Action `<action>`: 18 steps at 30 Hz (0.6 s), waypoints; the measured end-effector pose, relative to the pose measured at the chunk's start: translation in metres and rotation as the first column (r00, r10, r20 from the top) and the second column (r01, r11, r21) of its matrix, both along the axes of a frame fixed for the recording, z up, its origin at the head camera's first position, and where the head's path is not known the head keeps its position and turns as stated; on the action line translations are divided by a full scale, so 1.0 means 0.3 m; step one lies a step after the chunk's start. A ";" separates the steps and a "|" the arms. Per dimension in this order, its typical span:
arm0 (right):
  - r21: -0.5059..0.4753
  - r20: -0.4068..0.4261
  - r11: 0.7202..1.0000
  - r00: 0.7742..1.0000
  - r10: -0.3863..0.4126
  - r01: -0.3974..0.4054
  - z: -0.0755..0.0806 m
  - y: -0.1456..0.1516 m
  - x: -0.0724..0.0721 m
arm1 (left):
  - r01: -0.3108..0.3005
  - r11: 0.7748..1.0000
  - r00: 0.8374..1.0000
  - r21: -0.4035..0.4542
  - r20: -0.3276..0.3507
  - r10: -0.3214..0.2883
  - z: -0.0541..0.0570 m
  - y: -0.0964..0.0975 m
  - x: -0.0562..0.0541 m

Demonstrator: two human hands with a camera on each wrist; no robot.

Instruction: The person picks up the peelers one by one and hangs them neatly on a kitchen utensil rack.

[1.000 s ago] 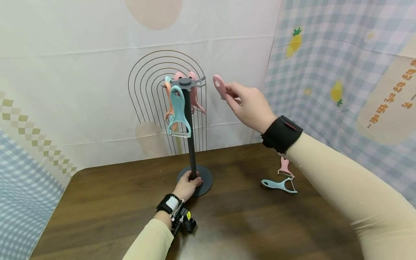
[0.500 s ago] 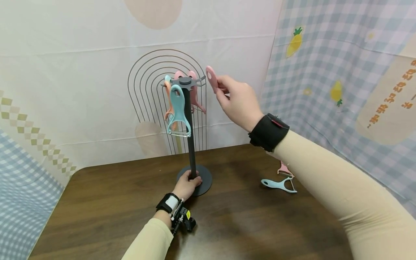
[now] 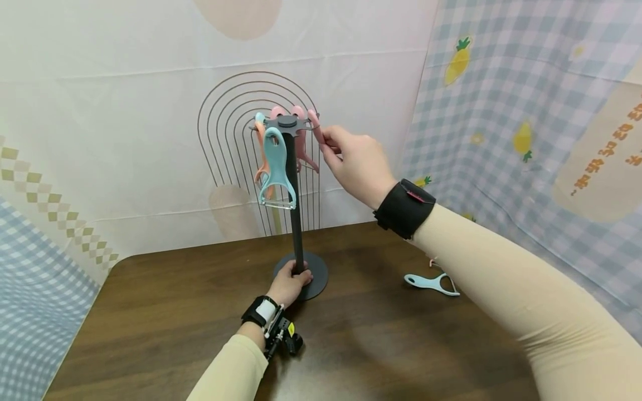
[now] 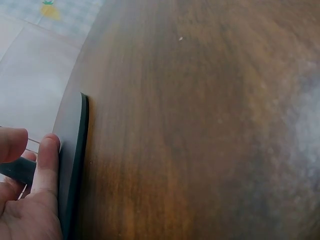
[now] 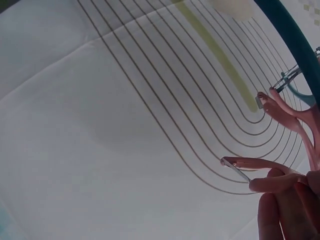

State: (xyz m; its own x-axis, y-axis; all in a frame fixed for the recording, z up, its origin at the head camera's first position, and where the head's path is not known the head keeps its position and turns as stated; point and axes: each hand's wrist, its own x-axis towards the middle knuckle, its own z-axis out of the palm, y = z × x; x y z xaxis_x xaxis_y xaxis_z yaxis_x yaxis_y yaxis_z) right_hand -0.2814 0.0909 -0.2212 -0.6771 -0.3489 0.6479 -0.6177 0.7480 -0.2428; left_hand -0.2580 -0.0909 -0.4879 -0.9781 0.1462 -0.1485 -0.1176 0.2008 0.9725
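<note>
Right grip pinching pink peeler, at rack top — left grip round pole

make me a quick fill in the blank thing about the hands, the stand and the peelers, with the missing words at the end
The left hand grips the dark stand near its ____ (upper/lower) end.
The right hand holds a peeler whose colour is ____.
In the head view, the light blue peeler lying on the table is to the ____ of the stand.

Missing words: lower; pink; right.
</note>
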 end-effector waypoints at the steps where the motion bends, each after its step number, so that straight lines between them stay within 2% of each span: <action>1: 0.000 0.002 1.000 1.000 -0.001 0.001 -0.001 -0.004 0.000 | 0.001 1.000 1.000 -0.003 -0.001 -0.001 0.003 0.000 0.001; 11: -0.042 -0.015 0.998 0.998 0.054 -0.055 -0.011 -0.024 0.006 | -0.007 1.000 1.000 -0.010 -0.002 0.007 0.008 0.001 0.015; 18: -0.032 0.033 0.995 0.995 0.093 -0.091 -0.009 0.001 0.020 | -0.009 1.000 1.000 -0.028 -0.011 0.009 0.009 0.001 0.017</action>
